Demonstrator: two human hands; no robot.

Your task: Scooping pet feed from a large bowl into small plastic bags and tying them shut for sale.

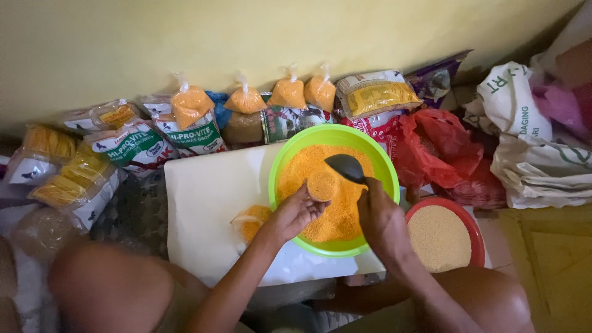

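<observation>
Left hand (296, 213) holds a small bag (322, 184) open over the green bowl (376, 161) — right hand (379, 219) grips the scoop (345, 166), best tipped slowly, dead-centre.

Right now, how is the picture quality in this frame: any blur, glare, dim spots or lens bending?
Head view: light soft and rather dim; the green bowl and orange grain are bright and fairly sharp, the left hand, right hand and dark scoop shaded. Knees at the bottom are soft. The wall edge bows, a wide-lens effect. No strong glare.

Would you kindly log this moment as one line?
left hand: holds small filled bag | right hand: holds dark scoop | over green bowl
</observation>
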